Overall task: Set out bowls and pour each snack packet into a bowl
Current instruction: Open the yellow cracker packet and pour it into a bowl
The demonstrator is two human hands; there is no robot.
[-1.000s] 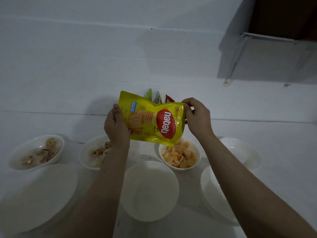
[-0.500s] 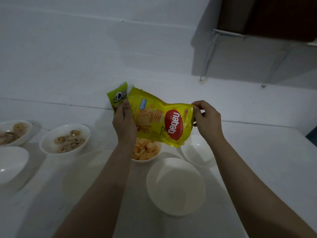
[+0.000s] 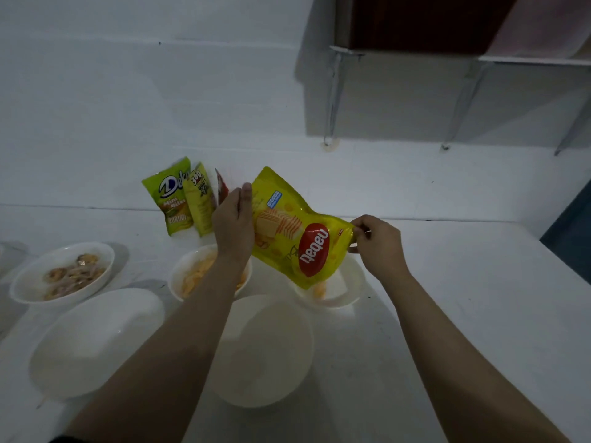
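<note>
A yellow Nabati packet [image 3: 297,231] is held tilted, its lower corner down over a white bowl [image 3: 351,282]. Orange snack pieces [image 3: 319,290] show under that corner inside the bowl. My left hand [image 3: 233,215] grips the packet's upper left edge. My right hand [image 3: 377,241] pinches its right corner. A bowl of orange crackers [image 3: 195,273] sits partly hidden behind my left forearm. Another bowl with brown ring snacks [image 3: 64,276] is at the left. Two empty white bowls lie nearer me, one in the middle [image 3: 271,350] and one at the left [image 3: 96,340].
Three more packets lean against the wall behind the bowls: a green Deka packet [image 3: 171,196], a yellow-green one [image 3: 200,199] and a red-and-white one [image 3: 222,187]. A metal shelf bracket [image 3: 332,97] hangs from the wall above. The white table's right edge [image 3: 563,266] is close by.
The view has swung right. The yellow packet has tipped from level to corner-down over the right bowl, and orange pieces now show beneath it.
</note>
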